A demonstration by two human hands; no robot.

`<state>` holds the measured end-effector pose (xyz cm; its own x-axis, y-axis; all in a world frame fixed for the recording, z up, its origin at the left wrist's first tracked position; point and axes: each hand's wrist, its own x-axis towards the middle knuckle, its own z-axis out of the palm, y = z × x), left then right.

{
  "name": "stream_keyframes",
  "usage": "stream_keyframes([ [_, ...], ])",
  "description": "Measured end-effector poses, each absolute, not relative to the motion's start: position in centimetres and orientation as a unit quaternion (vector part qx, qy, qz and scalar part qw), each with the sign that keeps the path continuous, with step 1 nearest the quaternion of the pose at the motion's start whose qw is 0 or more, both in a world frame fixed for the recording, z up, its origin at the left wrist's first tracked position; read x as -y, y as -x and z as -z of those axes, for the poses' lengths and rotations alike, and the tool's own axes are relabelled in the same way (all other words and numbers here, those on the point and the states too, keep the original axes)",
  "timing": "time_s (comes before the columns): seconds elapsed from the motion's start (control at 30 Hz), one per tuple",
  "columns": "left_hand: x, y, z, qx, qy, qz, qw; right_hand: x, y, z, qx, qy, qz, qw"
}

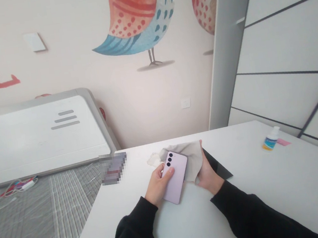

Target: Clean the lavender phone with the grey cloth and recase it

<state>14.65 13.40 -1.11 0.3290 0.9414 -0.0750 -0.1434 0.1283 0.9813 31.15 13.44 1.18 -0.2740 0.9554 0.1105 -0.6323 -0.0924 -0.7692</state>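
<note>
A lilac smartphone [175,177] sits in the left hand [157,185], back facing up, its three dark camera lenses at the top end. It is held tilted over the tabletop [274,193], toward that surface's left edge. The left thumb lies across the phone's back below the lenses, and the other left fingers curl out of sight beneath the phone, so they are closed narrowly around its body.

The right hand [210,176] stands on its edge just beside the phone, with a crumpled beige cloth [191,161] gathered against the palm. The cloth touches the phone's upper right side. The right fingers [200,144] mostly hide behind it, only a tip showing at the top, so their spread cannot be told. Both forearms reach in from below in black sleeves.

A flat black slab [219,167] lies under the right hand's edge, and a crumpled white tissue [154,159] rests just past the cloth. Farther right stand a small bottle with a white cap [270,139] and a pink slip [283,141]. A pixelated object [113,168] sits at the tabletop's far left corner.
</note>
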Motion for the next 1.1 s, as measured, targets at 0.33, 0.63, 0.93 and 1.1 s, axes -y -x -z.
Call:
stream_keyframes([
  [0.33,-13.5,-14.8,1.1,-0.402,-0.523,-0.435,0.613,-14.7,-31.2,-0.1,0.304,0.281,-0.698,0.584],
  [0.63,-13.3,-14.8,1.0,-0.408,-0.547,-0.429,0.592,-14.6,-30.5,0.1,0.301,0.316,-0.678,0.591],
  [0.93,-13.2,-14.8,0.8,-0.417,-0.560,-0.430,0.572,-14.8,-30.4,0.6,0.312,0.326,-0.652,0.610],
  [1.1,-13.3,-14.8,0.8,-0.415,-0.562,-0.431,0.571,-14.8,-30.3,0.8,0.319,0.329,-0.644,0.613],
])
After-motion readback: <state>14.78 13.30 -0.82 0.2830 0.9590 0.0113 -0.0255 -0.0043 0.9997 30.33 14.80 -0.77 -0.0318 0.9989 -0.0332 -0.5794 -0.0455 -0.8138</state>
